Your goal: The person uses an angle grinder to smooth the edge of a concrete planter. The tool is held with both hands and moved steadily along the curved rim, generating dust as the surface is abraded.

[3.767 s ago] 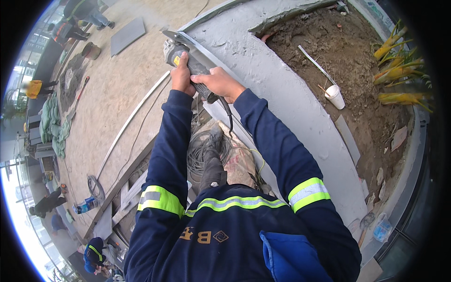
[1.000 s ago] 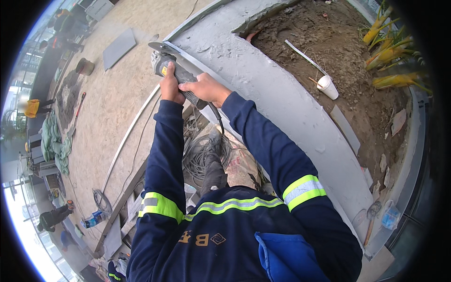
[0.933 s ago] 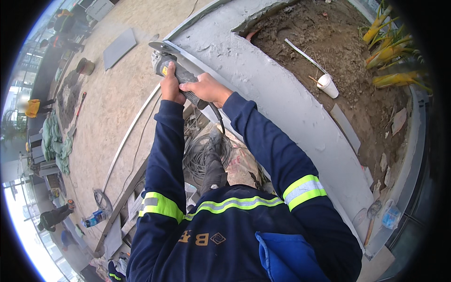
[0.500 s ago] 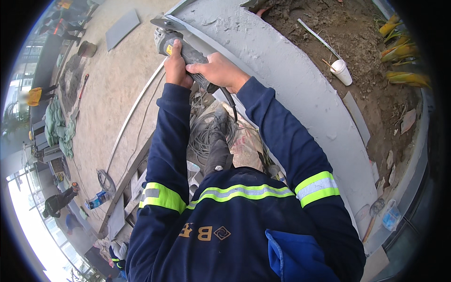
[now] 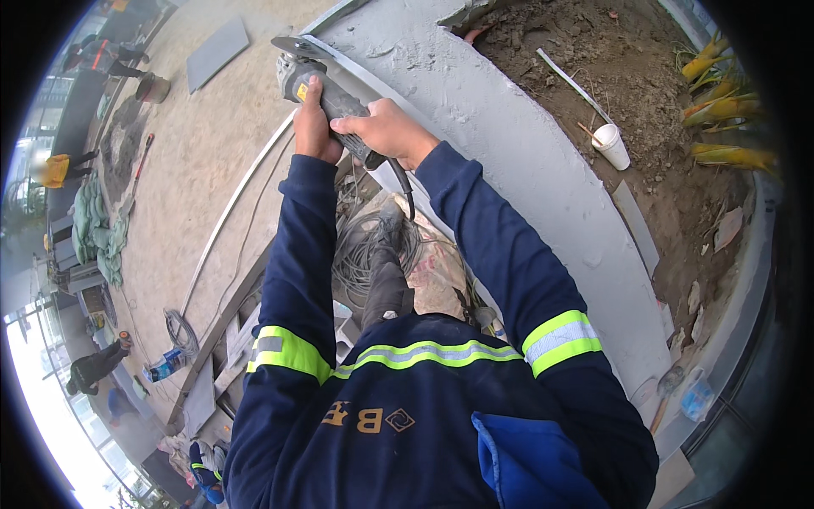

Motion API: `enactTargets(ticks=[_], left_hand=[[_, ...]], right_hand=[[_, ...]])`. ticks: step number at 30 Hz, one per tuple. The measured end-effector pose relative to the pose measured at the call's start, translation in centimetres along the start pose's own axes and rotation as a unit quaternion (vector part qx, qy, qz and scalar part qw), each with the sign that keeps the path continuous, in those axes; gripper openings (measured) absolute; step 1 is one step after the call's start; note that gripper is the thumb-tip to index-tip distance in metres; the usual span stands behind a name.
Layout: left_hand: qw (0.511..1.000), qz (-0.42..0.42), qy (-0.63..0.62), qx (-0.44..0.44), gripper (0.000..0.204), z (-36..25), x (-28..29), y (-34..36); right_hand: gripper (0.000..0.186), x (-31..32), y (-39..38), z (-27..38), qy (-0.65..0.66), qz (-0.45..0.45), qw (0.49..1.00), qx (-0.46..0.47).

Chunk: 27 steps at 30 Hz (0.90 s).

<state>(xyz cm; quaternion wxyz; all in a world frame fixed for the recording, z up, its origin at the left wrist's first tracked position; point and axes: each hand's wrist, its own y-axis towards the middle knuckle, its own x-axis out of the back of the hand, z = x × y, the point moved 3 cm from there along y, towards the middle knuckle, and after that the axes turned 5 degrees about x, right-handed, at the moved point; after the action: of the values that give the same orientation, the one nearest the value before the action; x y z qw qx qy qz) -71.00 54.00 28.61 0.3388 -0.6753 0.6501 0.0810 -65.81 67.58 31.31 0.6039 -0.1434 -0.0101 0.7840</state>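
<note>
Both my hands are closed round a dark grey angle grinder (image 5: 339,103), held out in front of me. My left hand (image 5: 314,127) wraps the body near the front, its thumb along the top. Behind it, my right hand (image 5: 388,133) grips the rear of the body, where a black cord (image 5: 407,191) hangs down. The grinder's cutting disc (image 5: 301,46) lies at the outer end of a pale strip (image 5: 360,72) running along the grey plastered wall (image 5: 543,157). Whether the disc touches the strip I cannot tell.
Coiled cable (image 5: 365,254) lies by my leg. Right of the wall is a soil bed (image 5: 627,76) with a white cup (image 5: 610,147). A grey slab (image 5: 217,53), a bucket (image 5: 153,88) and green sacks (image 5: 89,225) are on the left, where other people work.
The view has shifted slightly, so the surroundings sit a little differently. My grip on the grinder stays the same.
</note>
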Motion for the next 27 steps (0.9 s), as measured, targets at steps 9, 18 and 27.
enactTargets(ticks=[9, 18, 27], left_hand=[[0.987, 0.102, -0.091, 0.087, 0.045, 1.8, -0.7, -2.4], [0.988, 0.065, -0.098, 0.096, 0.035, 2.5, -1.1, -3.4], [0.991, 0.052, -0.081, 0.089, 0.045, 3.4, -1.2, -4.8]], right_hand=[[0.035, -0.1, -0.5, 0.3, 0.013, 0.006, 1.0, 0.01], [0.036, -0.1, -2.4, 0.1, 0.017, 0.006, 0.999, 0.03], [0.038, -0.2, -4.4, 0.4, 0.013, -0.002, 0.999, 0.044]])
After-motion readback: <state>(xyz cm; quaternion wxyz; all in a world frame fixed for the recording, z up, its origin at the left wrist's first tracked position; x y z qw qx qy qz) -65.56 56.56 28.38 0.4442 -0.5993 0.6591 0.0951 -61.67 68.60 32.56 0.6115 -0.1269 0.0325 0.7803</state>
